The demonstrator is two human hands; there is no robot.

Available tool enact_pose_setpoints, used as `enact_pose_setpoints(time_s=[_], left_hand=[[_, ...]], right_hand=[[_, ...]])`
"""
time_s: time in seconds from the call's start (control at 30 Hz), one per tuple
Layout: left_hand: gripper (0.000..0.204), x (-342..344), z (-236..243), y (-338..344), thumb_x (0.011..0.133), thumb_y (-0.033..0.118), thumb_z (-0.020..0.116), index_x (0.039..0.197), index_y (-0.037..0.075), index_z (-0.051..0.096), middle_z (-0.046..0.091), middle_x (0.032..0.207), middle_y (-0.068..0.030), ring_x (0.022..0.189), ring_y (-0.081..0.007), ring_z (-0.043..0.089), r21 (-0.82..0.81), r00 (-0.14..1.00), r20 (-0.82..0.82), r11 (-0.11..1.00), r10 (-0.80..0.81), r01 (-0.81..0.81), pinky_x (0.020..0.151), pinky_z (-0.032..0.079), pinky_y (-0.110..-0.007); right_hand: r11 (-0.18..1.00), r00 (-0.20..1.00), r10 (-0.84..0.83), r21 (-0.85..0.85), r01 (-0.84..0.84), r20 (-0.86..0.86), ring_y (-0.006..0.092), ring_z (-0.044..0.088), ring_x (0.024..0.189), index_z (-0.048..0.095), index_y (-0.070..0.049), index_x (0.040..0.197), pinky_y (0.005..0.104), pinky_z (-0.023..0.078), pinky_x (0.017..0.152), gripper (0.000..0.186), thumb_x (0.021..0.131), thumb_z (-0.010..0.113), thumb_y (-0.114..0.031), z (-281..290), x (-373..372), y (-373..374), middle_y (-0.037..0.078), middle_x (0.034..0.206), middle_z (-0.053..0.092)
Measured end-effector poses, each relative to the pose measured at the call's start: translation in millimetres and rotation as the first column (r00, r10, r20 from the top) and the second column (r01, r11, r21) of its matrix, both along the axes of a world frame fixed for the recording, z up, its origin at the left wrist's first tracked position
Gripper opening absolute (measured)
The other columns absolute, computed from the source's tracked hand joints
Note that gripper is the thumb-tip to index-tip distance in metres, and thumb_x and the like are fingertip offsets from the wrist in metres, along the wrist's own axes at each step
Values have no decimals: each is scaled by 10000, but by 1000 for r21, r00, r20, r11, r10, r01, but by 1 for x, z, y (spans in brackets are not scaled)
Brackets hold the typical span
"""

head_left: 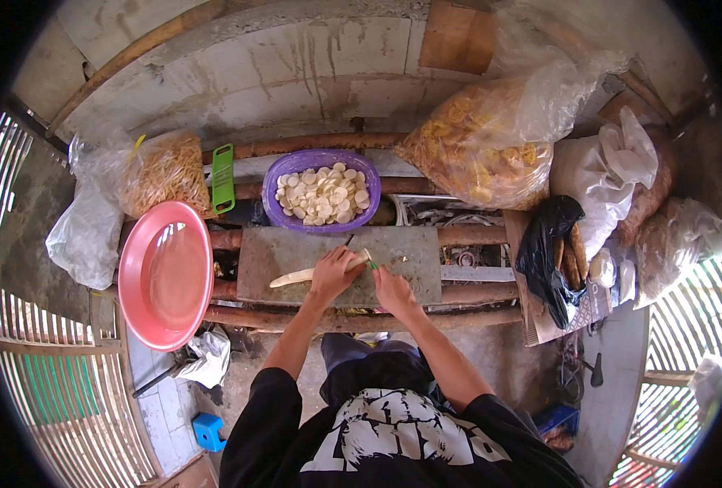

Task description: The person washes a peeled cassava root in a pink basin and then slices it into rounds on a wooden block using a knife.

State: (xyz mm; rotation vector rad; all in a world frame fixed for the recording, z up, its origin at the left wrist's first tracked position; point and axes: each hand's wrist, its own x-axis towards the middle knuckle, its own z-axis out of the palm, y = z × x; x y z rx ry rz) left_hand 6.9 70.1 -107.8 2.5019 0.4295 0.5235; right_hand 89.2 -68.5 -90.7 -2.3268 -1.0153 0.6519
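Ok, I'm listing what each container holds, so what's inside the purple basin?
The purple basin holds a heap of pale, round slices. The upper slices cover the lower ones and most of the bottom, so what lies beneath can't be seen.

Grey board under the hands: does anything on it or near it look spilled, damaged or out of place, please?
Nothing looks seriously wrong. Small specks lie on the grey board just beyond the right hand, perhaps stray scraps; the slices all appear to sit inside the purple basin.
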Motion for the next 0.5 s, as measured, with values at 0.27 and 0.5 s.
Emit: enact_pose_setpoints(time_s=[0.27,0.5], left_hand=[[227,5,1,-4,669,233,658,779,87,522,516,776,-53,764,-244,536,65,1000,26,998,-6,4,623,443,-341],[241,4,6,-5,682,260,654,787,76,538,532,775,-65,747,-251,548,-6,1000,1,1000,-15,15,633,452,-345]], right_hand=[[998,998,10,-64,-14,-59,468,529,705,473,-26,910,526,426,636,280,886,339,-271,26,6,-5,289,728,546],[998,1000,-3,-69,4,14,467,529,674,468,-33,908,529,430,608,273,887,341,-273,13,1,-15,282,716,548]])
